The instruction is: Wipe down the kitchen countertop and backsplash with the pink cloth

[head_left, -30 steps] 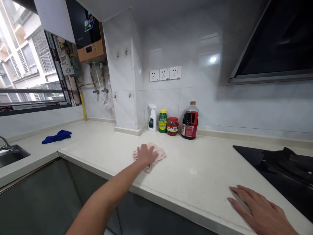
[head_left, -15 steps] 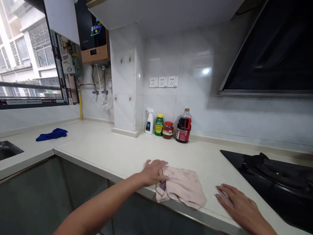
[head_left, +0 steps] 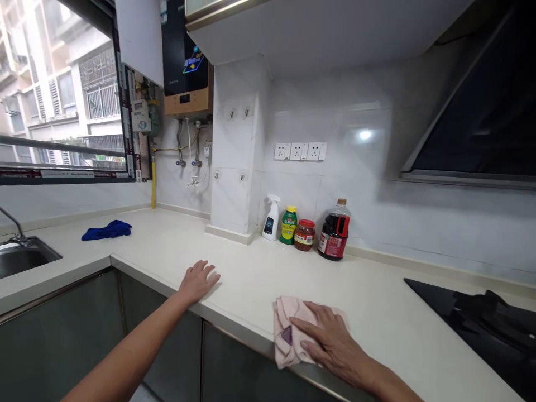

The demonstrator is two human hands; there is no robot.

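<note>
Pink cloth [head_left: 293,308] lies rumpled at the front edge of the pale countertop [head_left: 238,271], partly draping over it, under your right hand [head_left: 329,341], whose fingers are spread on top rather than clamped round it. Even pressure through palm and fingertips should serve you best, with that overhanging fold gathered in so it doesn't drag. Your left hand [head_left: 200,282], fingers apart and holding nothing, is by the same edge, well apart from the cloth

Wht walls [head_left: 427,223], bright window [head_left: 54,89] L
</note>
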